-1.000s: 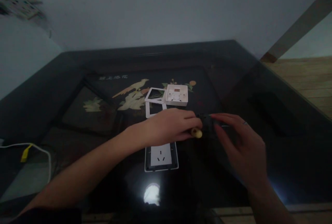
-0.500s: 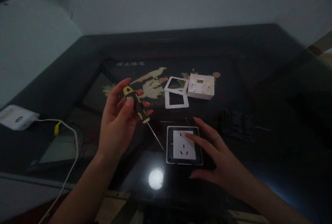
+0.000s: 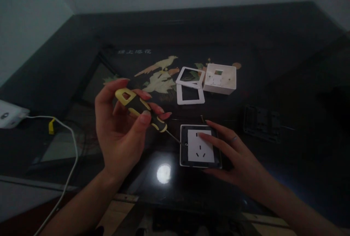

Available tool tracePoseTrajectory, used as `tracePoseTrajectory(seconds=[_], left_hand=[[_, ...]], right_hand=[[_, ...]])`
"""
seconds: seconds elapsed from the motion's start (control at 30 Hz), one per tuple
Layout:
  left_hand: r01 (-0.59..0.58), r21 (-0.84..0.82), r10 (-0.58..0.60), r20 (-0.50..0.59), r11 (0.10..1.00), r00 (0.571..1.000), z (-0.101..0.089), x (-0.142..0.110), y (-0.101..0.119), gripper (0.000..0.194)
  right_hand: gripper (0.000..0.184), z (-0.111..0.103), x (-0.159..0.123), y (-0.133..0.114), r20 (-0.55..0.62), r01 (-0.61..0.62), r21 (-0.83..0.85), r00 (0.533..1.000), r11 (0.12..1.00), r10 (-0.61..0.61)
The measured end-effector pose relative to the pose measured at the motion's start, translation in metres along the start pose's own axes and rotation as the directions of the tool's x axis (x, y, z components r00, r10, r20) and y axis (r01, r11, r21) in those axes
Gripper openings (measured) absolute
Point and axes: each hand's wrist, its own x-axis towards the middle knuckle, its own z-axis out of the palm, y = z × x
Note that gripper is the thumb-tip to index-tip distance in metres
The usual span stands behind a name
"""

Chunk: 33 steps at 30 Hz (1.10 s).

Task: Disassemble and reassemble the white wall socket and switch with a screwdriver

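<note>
My left hand (image 3: 120, 126) is closed around the black and yellow handle of a screwdriver (image 3: 136, 106). The shaft slants down to the right, and its tip meets a screw at the left side of a wall socket (image 3: 201, 156). This socket lies face up on the dark table, with a white centre and a black surround. My right hand (image 3: 232, 152) grips it from the right, the thumb at the near edge and one finger across the white face. A small screw (image 3: 202, 118) stands just beyond the socket's far edge, close to a right fingertip.
Two white frames (image 3: 190, 102) overlap beyond the socket, beside an open white mounting box (image 3: 222, 89). To the right lies a black plastic frame (image 3: 261, 123). A white power strip (image 3: 12, 115) with a cable (image 3: 76, 148) is on the left. The glossy tabletop (image 3: 153, 188) reflects a light.
My left hand has turned up the screwdriver and brought its tip onto the socket's left screw. My right hand has left the black plastic frame and settled on the socket.
</note>
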Motion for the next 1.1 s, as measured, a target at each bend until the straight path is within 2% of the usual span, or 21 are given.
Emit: tracePoseTrajectory(seconds=[0.47,0.67,0.8,1.1], left_hand=[[-0.044,0.047,0.045,-0.017,0.998,0.999,0.0015,0.0013,-0.0029,0.043],[0.09,0.106,-0.082,-0.079,0.99,0.994,0.0067,-0.0014,0.0028,0.039],[-0.027,0.07,0.028,-0.02,0.997,0.999,0.0048,-0.0002,-0.0032,0.043],[-0.095,0.117,0.094,0.019,0.989,0.995,0.002,-0.0024,-0.0028,0.046]], right_hand=[[0.071,0.0005,0.0001,-0.0002,-0.005,-0.002,0.001,1.0,1.0,0.002],[0.071,-0.0001,-0.0001,0.0002,0.004,-0.01,0.009,1.0,1.0,0.01],[0.073,-0.0003,-0.0001,0.0007,0.004,-0.009,0.01,1.0,1.0,0.009],[0.072,-0.0022,0.001,-0.0016,0.018,0.0,-0.011,1.0,1.0,0.0]])
